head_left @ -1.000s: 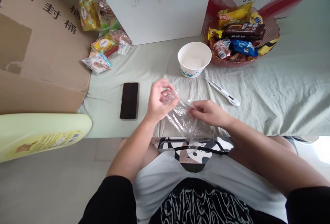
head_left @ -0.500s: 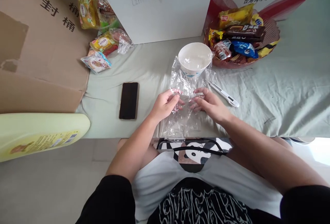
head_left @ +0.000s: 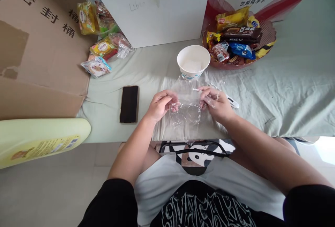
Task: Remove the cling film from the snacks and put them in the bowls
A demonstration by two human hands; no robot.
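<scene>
A clear plastic bag (head_left: 185, 113) is stretched between my two hands above the cloth. My left hand (head_left: 162, 105) is closed on its left edge, thumb on top. With bent fingers, my right hand (head_left: 216, 103) grips the opposite edge, and some film is bunched over its fingers. Just beyond the bag stands a white paper bowl (head_left: 193, 61), upright, with a blue pattern low on its side. A white utility knife (head_left: 232, 102) lies to the right, partly hidden behind my right hand.
A dark phone (head_left: 129, 104) lies left of my hands. At the back right, a basket (head_left: 242, 66) holds several wrapped snacks. More snack packets (head_left: 96, 66) lie beside a cardboard box (head_left: 39, 63). A white box (head_left: 154, 14) stands behind the bowl; a yellow bottle (head_left: 42, 140) is at left.
My hands have moved slightly apart, spreading the plastic bag. The film no longer wraps around the bowl's front. The whole view has shifted slightly.
</scene>
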